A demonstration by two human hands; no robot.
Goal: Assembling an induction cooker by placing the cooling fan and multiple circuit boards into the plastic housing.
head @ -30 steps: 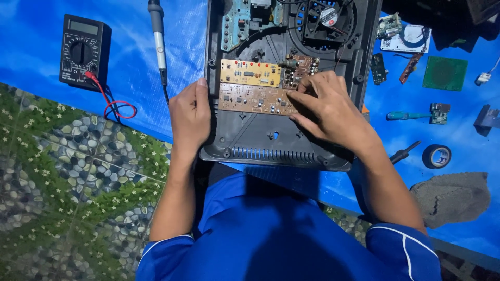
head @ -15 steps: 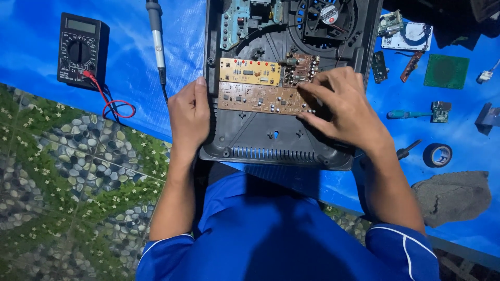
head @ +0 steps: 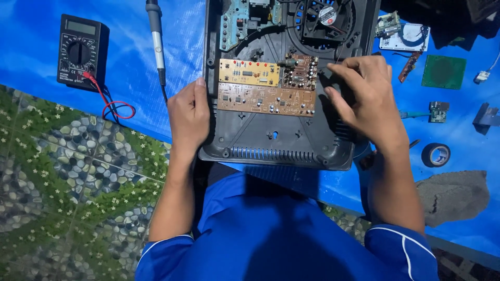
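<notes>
An opened dark plastic appliance casing (head: 271,143) lies on a blue tarp in front of me. Inside it sit two brown circuit boards (head: 265,99), a greenish board (head: 237,23) and a cooling fan (head: 325,18). My left hand (head: 188,117) grips the casing's left edge, thumb on the rim. My right hand (head: 367,96) rests over the casing's right side, fingers curled, fingertips near the small brown board's right end. Whether it pinches anything is hidden.
A black multimeter (head: 78,52) with red leads lies at the left. A soldering iron (head: 156,41) rests beside the casing. To the right are a green board (head: 442,72), small parts, a roll of black tape (head: 436,154) and a grey cloth (head: 452,195).
My right hand has moved from over the brown boards to the casing's right side, uncovering them. The left hand has stayed on the left edge.
</notes>
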